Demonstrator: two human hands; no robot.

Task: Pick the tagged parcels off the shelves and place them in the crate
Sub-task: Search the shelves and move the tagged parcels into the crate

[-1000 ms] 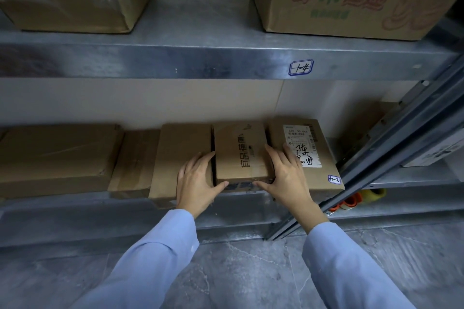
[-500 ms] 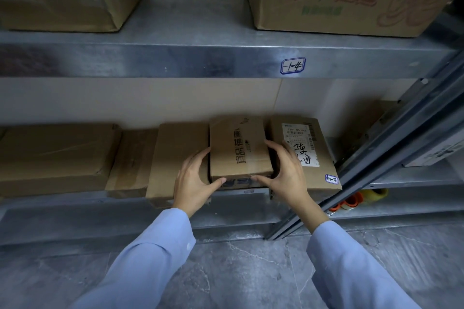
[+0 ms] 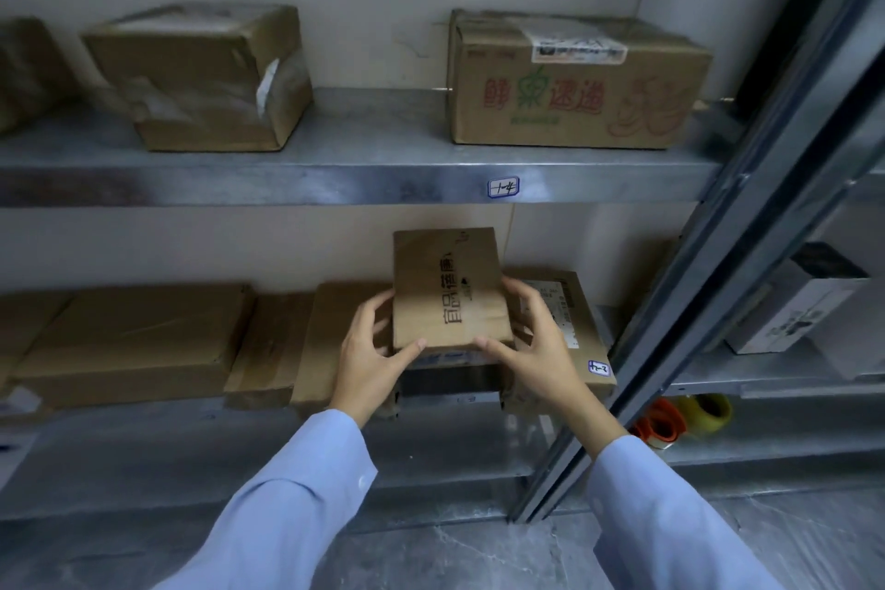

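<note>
The flat parcel [image 3: 450, 292] is gripped at its two sides by the left hand [image 3: 371, 352] and right hand [image 3: 538, 343], tilted, probably so the neighbouring boxes [image 3: 325, 345] are cleared.

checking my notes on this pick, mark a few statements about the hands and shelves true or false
1. The left hand and right hand both grip the small parcel. True.
2. That parcel lies flat on the lower shelf. False: it is raised and tilted.
3. The box with red and green print sits on the upper shelf. True.
4. The tape rolls sit on the upper shelf. False: they lie low at the right.
</note>
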